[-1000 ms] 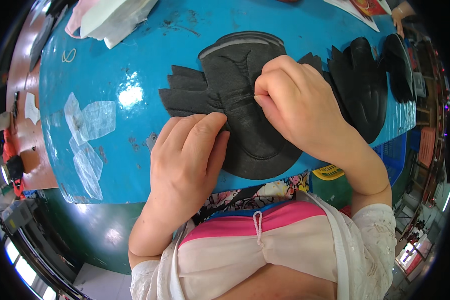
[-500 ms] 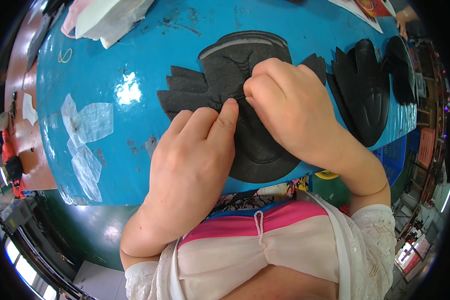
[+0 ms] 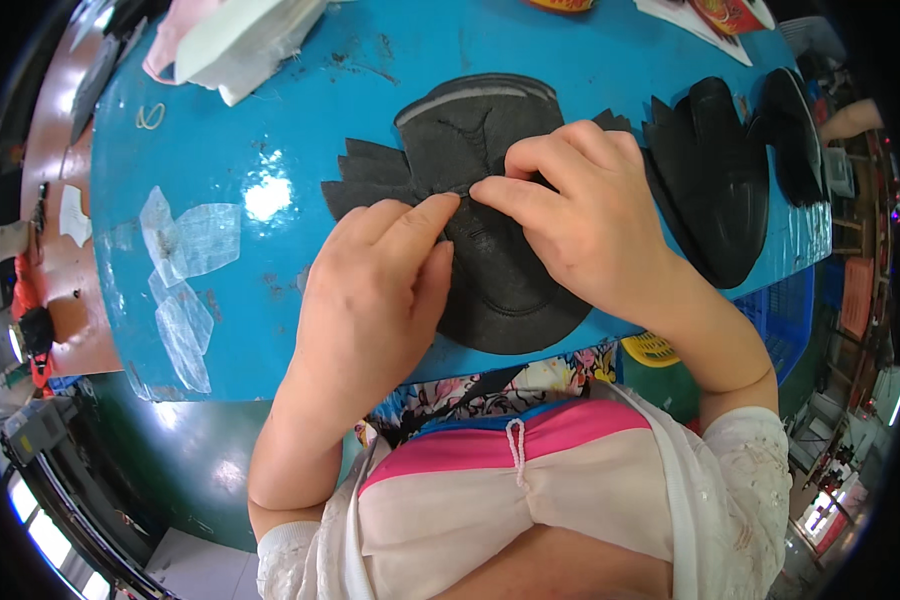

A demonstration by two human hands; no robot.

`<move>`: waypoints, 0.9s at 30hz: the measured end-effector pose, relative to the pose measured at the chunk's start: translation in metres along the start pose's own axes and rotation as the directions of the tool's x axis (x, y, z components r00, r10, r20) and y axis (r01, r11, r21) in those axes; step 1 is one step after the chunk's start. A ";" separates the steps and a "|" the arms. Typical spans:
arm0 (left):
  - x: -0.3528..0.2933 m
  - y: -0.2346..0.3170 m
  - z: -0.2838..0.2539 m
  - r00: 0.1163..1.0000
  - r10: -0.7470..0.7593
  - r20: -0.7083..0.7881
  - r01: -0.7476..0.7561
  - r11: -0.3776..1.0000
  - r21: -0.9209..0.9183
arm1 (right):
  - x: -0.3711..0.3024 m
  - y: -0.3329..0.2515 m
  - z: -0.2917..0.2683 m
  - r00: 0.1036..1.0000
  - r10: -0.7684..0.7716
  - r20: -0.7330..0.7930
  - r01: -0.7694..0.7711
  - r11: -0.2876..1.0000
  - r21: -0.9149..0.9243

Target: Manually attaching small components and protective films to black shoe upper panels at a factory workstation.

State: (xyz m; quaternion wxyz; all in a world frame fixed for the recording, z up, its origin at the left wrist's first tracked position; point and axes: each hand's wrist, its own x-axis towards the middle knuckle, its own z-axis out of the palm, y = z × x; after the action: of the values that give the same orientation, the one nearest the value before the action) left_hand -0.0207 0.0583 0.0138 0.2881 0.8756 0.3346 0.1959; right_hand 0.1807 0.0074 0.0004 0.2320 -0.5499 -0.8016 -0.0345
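The black piece [image 3: 500,290] is spread on the blue surface [image 3: 270,270], its middle touched by the left hand [image 3: 370,275] and the right hand [image 3: 595,215], both curled and nearly meeting; whether anything is pinched by either cannot be told

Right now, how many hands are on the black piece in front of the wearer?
2: the left hand reaches over the left side of the black piece, the right hand over its right. Both hands show, though some fingers are hidden.
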 end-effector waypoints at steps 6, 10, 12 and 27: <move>-0.031 0.015 0.010 0.909 -0.361 -0.210 0.157 0.760 -0.631 | -0.010 -0.026 -0.028 0.972 0.226 0.062 -0.227 0.846 0.483; -0.042 0.024 0.028 0.939 -0.263 -0.220 -0.025 0.587 -0.809 | -0.022 -0.052 -0.026 0.916 0.339 0.216 -0.373 0.515 0.772; -0.041 0.024 0.029 0.943 -0.238 -0.233 -0.039 0.615 -0.787 | -0.027 -0.055 -0.023 0.913 0.365 0.184 -0.358 0.498 0.789; -0.041 0.016 0.015 0.976 -0.203 -0.075 0.049 0.547 -0.836 | -0.015 -0.031 -0.037 0.883 0.315 0.349 -0.447 0.330 0.832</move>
State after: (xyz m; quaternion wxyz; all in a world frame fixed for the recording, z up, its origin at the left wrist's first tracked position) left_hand -0.0338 0.0147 0.0064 0.6509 0.5911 0.2876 0.3797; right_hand 0.1697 -0.0296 0.0331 0.4378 -0.5141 -0.5559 0.4849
